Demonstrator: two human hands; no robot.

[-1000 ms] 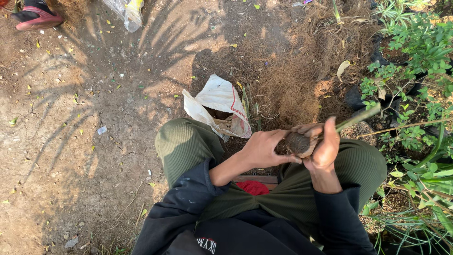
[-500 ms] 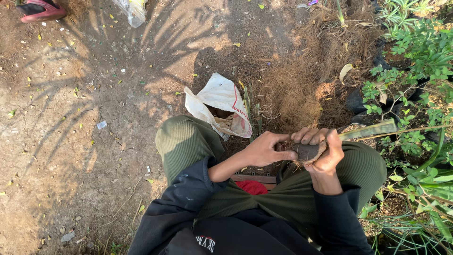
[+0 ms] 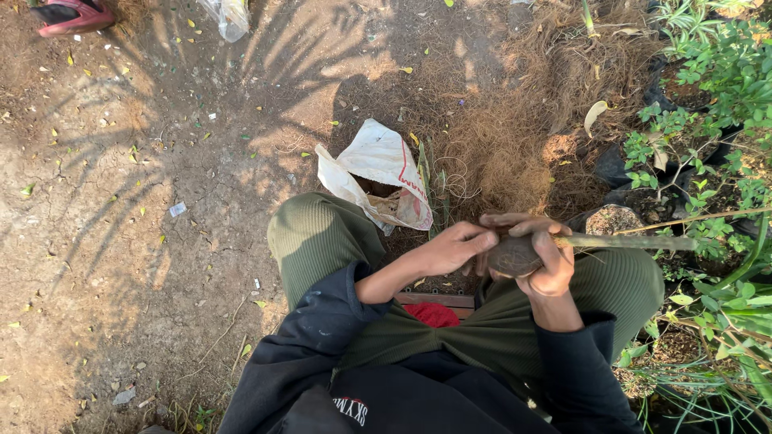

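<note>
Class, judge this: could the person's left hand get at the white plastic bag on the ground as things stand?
Probably yes. The white bag lies just beyond the knees, nothing between it and the left hand, though that hand now rests on the root ball.

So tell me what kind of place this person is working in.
Most likely an outdoor plant nursery or garden plot: bare dirt ground, a heap of brown coconut-like fibre, and leafy plants in black grow bags. Both hands, left hand and right hand, grip a rooted cutting.

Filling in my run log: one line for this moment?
left hand: on root ball | right hand: gripping root ball | green stem: points right | white bag: on ground
</note>
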